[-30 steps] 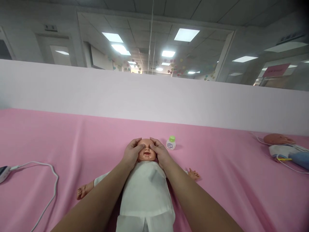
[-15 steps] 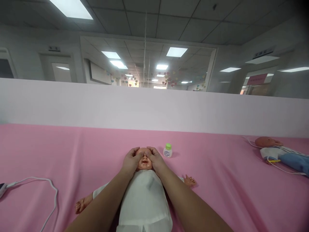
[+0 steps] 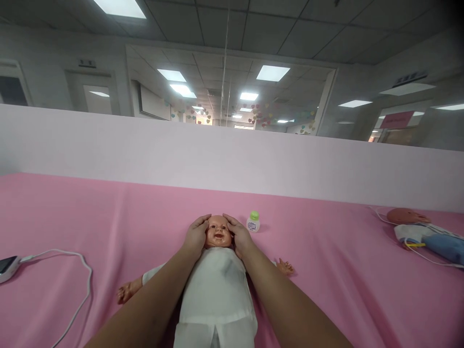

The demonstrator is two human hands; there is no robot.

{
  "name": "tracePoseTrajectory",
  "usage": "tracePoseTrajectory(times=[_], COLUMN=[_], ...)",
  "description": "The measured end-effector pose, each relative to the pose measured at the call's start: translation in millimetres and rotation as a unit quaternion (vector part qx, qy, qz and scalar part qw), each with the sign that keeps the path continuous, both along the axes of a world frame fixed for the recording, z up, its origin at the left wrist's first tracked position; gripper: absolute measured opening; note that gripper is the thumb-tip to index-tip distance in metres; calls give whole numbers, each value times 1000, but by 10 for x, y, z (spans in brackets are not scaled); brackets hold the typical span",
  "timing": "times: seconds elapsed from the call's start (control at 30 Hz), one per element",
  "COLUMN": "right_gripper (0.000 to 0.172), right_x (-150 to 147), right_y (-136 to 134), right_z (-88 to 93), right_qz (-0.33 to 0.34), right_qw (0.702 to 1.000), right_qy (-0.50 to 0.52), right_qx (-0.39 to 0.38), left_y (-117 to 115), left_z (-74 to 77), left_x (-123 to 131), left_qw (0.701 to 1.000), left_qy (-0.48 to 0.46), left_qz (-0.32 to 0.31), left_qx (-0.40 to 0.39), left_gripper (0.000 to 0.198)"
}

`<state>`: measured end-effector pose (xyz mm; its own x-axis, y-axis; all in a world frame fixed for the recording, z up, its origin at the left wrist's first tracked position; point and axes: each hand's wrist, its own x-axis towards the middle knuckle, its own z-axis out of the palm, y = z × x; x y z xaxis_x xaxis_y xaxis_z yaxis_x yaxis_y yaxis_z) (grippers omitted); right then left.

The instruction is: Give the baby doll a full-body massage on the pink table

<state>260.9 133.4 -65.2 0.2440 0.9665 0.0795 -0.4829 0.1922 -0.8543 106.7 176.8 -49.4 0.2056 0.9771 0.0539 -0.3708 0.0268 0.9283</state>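
Observation:
A baby doll [image 3: 218, 285] in white clothes lies on its back on a pink sheet, its head toward the far side. My left hand [image 3: 196, 237] cups the left side of the doll's head [image 3: 218, 233], and my right hand [image 3: 239, 237] cups the right side. The doll's eyes, nose and mouth show between my thumbs. Both hands have their fingertips near the top of the head. Just right of my right hand stands a small clear bottle [image 3: 253, 224] with a green cap. The doll's arms stretch out sideways, partly behind my forearms.
The pink sheet [image 3: 326, 266] runs up to a low white wall [image 3: 217, 159] with glass above. At the far right lies a second doll [image 3: 442, 244] in blue and white with thin tubing. A white device [image 3: 9, 268] with a cable [image 3: 89, 280] is at the left.
My thumbs have moved outward from the middle of the doll's face to its sides, uncovering the eyes. The whole view has shifted slightly.

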Motion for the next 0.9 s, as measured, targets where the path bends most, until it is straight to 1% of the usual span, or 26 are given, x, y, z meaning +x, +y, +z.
tracePoseTrajectory(times=[0.13, 0.3, 0.5, 0.67, 0.77, 0.9], right_gripper=[59, 59, 63, 56, 50, 49], right_x=[8, -9, -27, -18, -23, -11], right_y=[-19, -51, 17, 95, 105, 67], right_z=[-12, -16, -30, -77, -84, -66], right_qz=[17, 25, -37, -76, -75, -45], right_qw=[1000, 999, 995, 988, 990, 997], right_qy=[-1, -26, -87, -131, -111, -55], right_qx=[7, 32, 21, 30, 32, 29], left_y=[-49, -95, -101, -107, -104, -88], left_z=[37, 59, 66, 86, 84, 74], left_x=[-16, -30, -18, 13, 21, 13], left_qw=[999, 999, 998, 997, 998, 999], left_qy=[-21, -14, 43, 61, 51, 29], left_qz=[-14, -39, -24, -8, -1, 9], left_qx=[-22, 1, 41, 42, 35, 18], left_gripper=[37, 49, 54, 51, 46, 39])
